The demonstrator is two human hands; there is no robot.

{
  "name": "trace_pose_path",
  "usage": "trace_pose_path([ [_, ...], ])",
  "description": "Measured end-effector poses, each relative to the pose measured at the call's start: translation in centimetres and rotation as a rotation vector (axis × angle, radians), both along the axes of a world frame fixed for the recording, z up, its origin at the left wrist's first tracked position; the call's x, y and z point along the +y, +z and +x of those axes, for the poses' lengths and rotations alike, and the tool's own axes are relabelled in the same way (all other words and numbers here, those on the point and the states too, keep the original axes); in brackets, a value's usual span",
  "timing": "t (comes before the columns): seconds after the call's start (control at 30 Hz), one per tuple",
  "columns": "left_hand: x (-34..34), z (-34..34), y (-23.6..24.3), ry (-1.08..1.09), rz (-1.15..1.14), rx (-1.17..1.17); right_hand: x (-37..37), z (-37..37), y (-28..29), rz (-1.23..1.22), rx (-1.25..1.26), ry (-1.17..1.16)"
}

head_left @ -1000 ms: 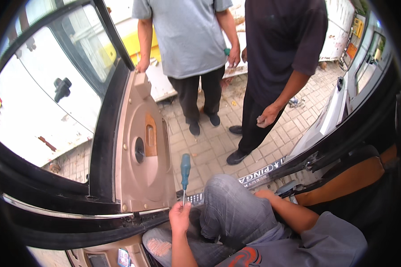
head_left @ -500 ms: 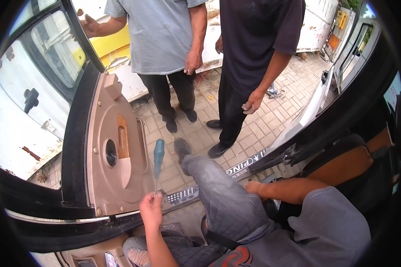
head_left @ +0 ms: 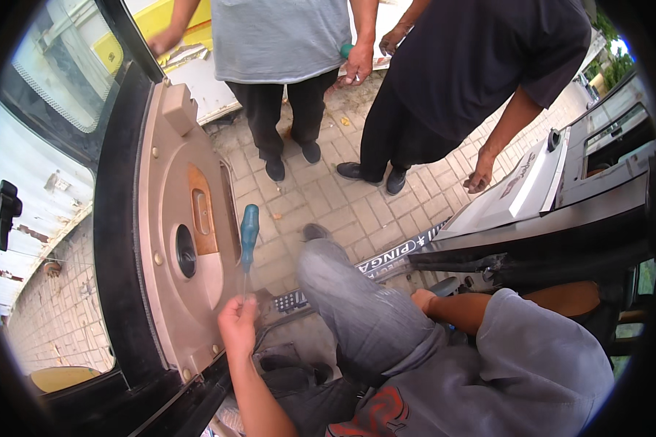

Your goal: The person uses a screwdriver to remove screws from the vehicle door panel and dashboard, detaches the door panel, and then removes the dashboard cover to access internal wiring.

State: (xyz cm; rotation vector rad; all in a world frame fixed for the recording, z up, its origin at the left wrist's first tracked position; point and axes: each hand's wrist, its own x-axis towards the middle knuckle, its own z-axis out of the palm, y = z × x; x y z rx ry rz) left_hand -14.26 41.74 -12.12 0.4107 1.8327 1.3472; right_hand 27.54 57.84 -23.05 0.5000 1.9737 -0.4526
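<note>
A screwdriver with a teal handle (head_left: 249, 237) stands almost upright, handle uppermost. My left hand (head_left: 238, 324) pinches it low on its thin metal shaft, beside the beige door panel (head_left: 169, 240). The tip is hidden by my fingers. To the right, past my bent knee in grey jeans (head_left: 350, 306), my right hand (head_left: 423, 299) is curled low by a dark grey lever-like part (head_left: 446, 286). Whatever it may grip is hidden.
The open door's black frame (head_left: 120, 218) rises on my left. A lettered sill strip (head_left: 386, 262) edges the doorway. Outside, on brick paving (head_left: 291, 211), stand a person in a light grey shirt (head_left: 280, 36), holding something green (head_left: 346, 50), and a person in dark clothes (head_left: 481, 73).
The whole view has shifted, and the door panel shows larger. My left hand still holds the screwdriver, now slightly more upright. A green thing has come into sight at the grey-shirted person's hand.
</note>
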Motion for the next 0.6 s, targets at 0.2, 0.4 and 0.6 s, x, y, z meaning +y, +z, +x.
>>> trace_pose_path([
  [0.2, 0.7, -2.1, 0.8, -0.025, 0.127, -0.003, 1.6, 2.3, -7.0, 0.033, 0.014, -0.228],
  [0.4, -0.4, -1.6, -1.9, -0.090, -0.017, 0.102, 1.6, 6.0, -10.6, 0.016, -0.035, -0.120],
  [0.6, -0.7, -0.2, -1.9, -0.109, 0.004, -0.050, 1.2, 5.6, -9.9, 0.090, -0.009, -0.470],
])
